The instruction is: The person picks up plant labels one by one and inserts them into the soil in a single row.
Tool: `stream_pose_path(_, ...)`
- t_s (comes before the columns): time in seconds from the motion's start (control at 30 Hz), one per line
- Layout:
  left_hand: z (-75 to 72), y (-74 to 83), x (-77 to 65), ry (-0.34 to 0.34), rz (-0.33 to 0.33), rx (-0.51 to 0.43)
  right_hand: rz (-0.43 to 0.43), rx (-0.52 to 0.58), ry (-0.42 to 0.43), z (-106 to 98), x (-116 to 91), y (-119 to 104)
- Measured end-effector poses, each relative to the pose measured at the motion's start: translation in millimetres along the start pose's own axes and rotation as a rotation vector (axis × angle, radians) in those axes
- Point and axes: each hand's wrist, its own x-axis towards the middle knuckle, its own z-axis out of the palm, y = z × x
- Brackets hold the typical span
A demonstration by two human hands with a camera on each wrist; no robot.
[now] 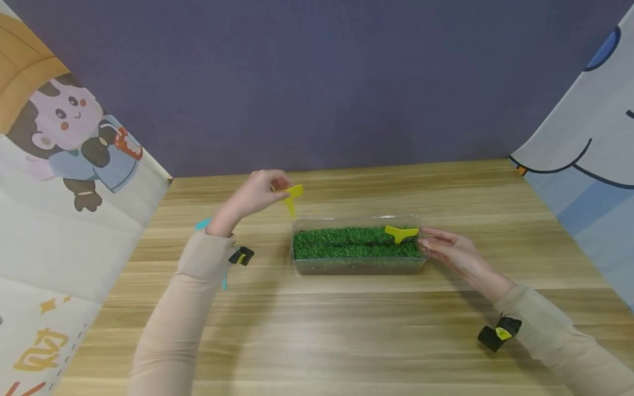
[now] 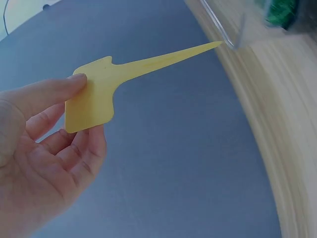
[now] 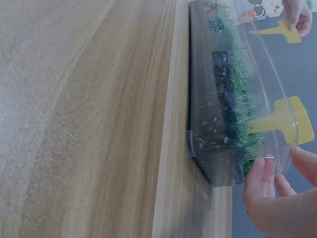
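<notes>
A yellow T-shaped plant label (image 2: 94, 96) is pinched between the thumb and fingers of my left hand (image 1: 264, 192). Its pointed stem (image 2: 168, 59) hangs downward, near the back left corner of a clear plastic planter box (image 1: 361, 268). Strips of green artificial grass (image 1: 337, 251) fill the box over dark soil (image 3: 210, 119). A second yellow plant label (image 1: 401, 234) stands upright in the grass toward the right end, its stem tip hidden. My right hand (image 1: 458, 256) holds the box at its right end, thumb and fingertips at the rim.
The box sits on a wood-grain table (image 1: 356, 335). Teal pieces (image 1: 202, 224) show from behind my left forearm and are partly covered by it. A dark blue panel (image 1: 317, 82) rises at the table's back edge, with printed cloths (image 1: 64, 231) on both sides.
</notes>
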Motion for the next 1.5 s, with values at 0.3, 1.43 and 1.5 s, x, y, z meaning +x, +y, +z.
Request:
stream_pose_path(0.3, 3.1, 18.6, 1.5, -0.041, 0.042, -0.037, 0.007, -0.041, 0.022, 8.1, -9.1, 3.3)
stream_pose_path(1.43, 50.9, 75.7, 7.5, -0.209, 0.273, -0.126, -0.031, -0.042, 0.057, 38.4, -44.3, 16.8)
stream_pose_path(1.5, 52.3, 77.8, 6.5, -0.216, 0.291, -0.114, -0.037, -0.035, 0.056, 40.0, -46.2, 17.6)
